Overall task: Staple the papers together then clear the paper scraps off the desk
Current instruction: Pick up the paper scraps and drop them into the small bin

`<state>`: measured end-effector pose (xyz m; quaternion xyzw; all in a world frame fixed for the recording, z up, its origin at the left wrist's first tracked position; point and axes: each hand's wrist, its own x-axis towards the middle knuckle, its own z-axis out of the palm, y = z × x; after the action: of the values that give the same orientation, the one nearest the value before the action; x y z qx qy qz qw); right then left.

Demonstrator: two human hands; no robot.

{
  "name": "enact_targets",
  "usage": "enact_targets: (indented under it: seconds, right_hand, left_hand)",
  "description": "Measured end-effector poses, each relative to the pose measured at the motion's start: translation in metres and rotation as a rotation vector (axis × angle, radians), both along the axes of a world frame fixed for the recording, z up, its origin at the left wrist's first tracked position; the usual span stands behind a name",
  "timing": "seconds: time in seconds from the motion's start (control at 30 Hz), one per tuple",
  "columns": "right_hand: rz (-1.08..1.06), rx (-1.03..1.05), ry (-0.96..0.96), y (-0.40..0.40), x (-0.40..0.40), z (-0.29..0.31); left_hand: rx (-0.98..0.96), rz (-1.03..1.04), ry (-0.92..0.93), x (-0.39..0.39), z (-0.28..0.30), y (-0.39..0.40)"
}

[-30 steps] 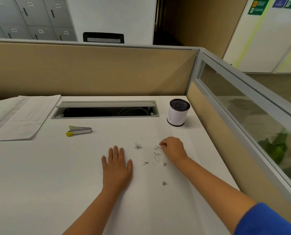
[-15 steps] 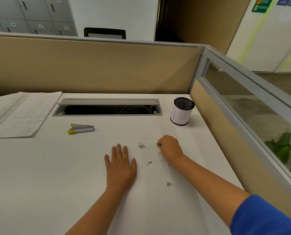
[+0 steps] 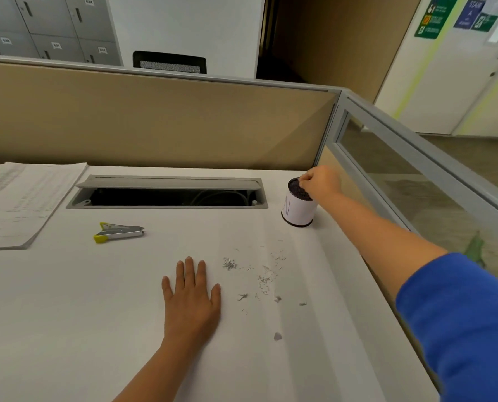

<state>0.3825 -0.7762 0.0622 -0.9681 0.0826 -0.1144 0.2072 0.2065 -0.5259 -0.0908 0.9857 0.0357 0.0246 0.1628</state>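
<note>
Small grey scraps [image 3: 266, 278] lie scattered on the white desk [image 3: 67, 314], right of my left hand [image 3: 191, 297], which rests flat with fingers straight. My right hand [image 3: 318, 181] hovers over the mouth of a small white cup with a dark mesh inside [image 3: 298, 207] at the desk's back right; its fingers are pinched together, and what they hold is too small to see. A stack of papers [image 3: 21, 201] lies at the far left. A silver and yellow stapler [image 3: 118, 232] lies beside it.
An open grey cable tray [image 3: 166, 192] is sunk into the desk's back. A tan partition [image 3: 154, 120] closes the back, and a glass panel with a grey frame [image 3: 416, 175] closes the right side.
My right hand has lifted from the scraps and moved back and right to the cup's mouth. My left hand has stayed flat on the desk.
</note>
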Motion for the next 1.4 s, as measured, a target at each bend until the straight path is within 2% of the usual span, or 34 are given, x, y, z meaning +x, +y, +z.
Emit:
enact_targets:
  seconds: [0.1, 0.23, 0.33, 0.47, 0.53, 0.6, 0.7, 0.77, 0.87, 0.97, 1.23, 1.4]
  right_hand:
    - [-0.011, -0.077, 0.046, -0.015, 0.017, 0.001]
    - [0.092, -0.172, 0.142, -0.014, 0.024, -0.001]
    - [0.112, -0.215, 0.063, -0.005, 0.017, -0.001]
    - [0.183, -0.003, -0.140, 0.015, -0.023, -0.012]
    - [0.228, 0.132, -0.140, 0.023, -0.057, -0.035]
    - [0.252, 0.165, -0.054, 0.026, -0.091, -0.067]
    - [0.211, 0.173, 0.180, 0.022, -0.130, -0.108]
    - [0.195, 0.100, 0.284, 0.023, -0.141, -0.124]
    - [0.223, -0.058, 0.301, 0.027, -0.139, -0.133]
    - [0.260, -0.104, 0.318, 0.031, -0.119, -0.131]
    - [0.641, -0.142, 0.344, 0.061, -0.093, -0.121]
    - [0.846, -0.080, 0.350, 0.094, -0.101, -0.116]
  left_hand:
    - [-0.011, 0.007, -0.014, 0.002, 0.001, -0.002]
    - [0.007, 0.004, -0.001, 0.004, 0.002, -0.003]
    - [0.008, 0.007, 0.010, 0.004, 0.002, -0.001]
    - [0.016, 0.002, 0.022, 0.002, 0.002, 0.000]
    - [0.016, 0.000, 0.017, 0.003, 0.002, -0.001]
    - [0.017, 0.000, 0.015, 0.002, 0.002, -0.001]
    - [0.022, 0.001, 0.018, 0.002, 0.002, 0.000]
    - [0.024, 0.002, 0.021, 0.003, 0.002, 0.000]
    - [0.022, 0.001, 0.023, 0.002, 0.003, -0.001]
    - [0.029, -0.002, 0.028, 0.002, 0.005, -0.003]
    - [0.014, 0.003, 0.023, 0.003, 0.003, -0.002]
    - [0.028, 0.004, 0.031, 0.003, 0.003, -0.001]
